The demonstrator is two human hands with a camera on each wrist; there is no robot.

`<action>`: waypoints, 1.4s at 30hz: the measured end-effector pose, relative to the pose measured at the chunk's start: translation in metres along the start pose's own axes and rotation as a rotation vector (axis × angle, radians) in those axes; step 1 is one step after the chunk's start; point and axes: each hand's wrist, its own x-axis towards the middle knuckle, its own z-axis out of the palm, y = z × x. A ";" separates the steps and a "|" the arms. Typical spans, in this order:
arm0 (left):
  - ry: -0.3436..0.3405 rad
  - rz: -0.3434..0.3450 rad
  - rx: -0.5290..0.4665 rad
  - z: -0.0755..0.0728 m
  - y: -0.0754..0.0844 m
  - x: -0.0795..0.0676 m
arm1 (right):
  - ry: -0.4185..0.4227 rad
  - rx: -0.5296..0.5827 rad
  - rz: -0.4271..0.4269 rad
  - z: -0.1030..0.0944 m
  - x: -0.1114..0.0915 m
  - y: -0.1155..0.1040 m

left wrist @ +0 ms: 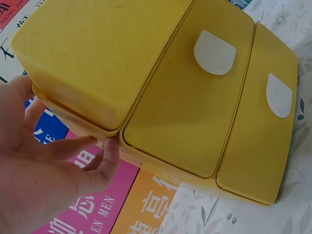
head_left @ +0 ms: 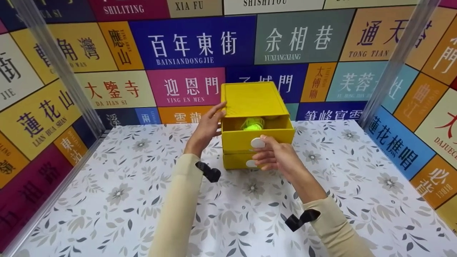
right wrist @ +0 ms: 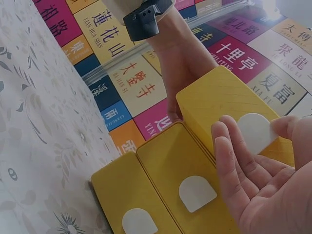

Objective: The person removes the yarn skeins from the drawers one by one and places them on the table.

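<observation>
Head view: I look down on a yellow three-drawer cabinet [head_left: 251, 100] standing on a counter [head_left: 125, 214] covered in a grey flower print, before a wall [head_left: 192, 43] of coloured panels lettered with place names. The top drawer [head_left: 237, 141] is partly out. Inside it sits a neon-green ball [head_left: 252, 125], yarn-like in look; deeper in, shadow leaves me unsure what else there is. The middle drawer [head_left: 232, 161], just below, is closed. My left hand [head_left: 207, 126] rests against the cabinet's left side, fingers loosely spread; my right hand [head_left: 280, 153] pinches the white tab [head_left: 257, 142] on the top drawer.

I judge the step in hand to be sliding that drawer by its tab while the left hand braces the cabinet; inward or outward, I cannot tell. The next move calls for a straight, level slide and a steady brace.

Left wrist view: the left fingertips touch the side edge, bent lightly, wrapped round nothing. The middle and bottom drawer [left wrist: 253, 161] fronts are closed, so their contents are hidden.

Right wrist view: the top drawer juts out past the two closed ones. Thumb and fingers lie at opposite edges of its tab, the gap between them narrow.
</observation>
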 end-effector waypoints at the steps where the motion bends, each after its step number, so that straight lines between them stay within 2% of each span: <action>1: -0.009 0.002 0.005 0.000 0.001 0.000 | -0.002 -0.001 -0.003 0.000 -0.001 0.000; 12: -0.005 0.014 0.008 -0.001 -0.001 0.002 | -0.021 0.011 -0.001 -0.003 -0.011 0.001; 19: -0.017 0.055 -0.002 0.001 -0.002 0.002 | -0.044 0.031 -0.029 -0.005 -0.015 0.003; 30: -0.031 0.047 0.019 -0.002 -0.004 0.000 | -0.088 -0.105 -0.007 -0.008 -0.024 0.002; 42: -0.040 0.061 0.011 -0.003 -0.003 0.001 | -0.116 -0.102 0.003 -0.011 -0.026 0.000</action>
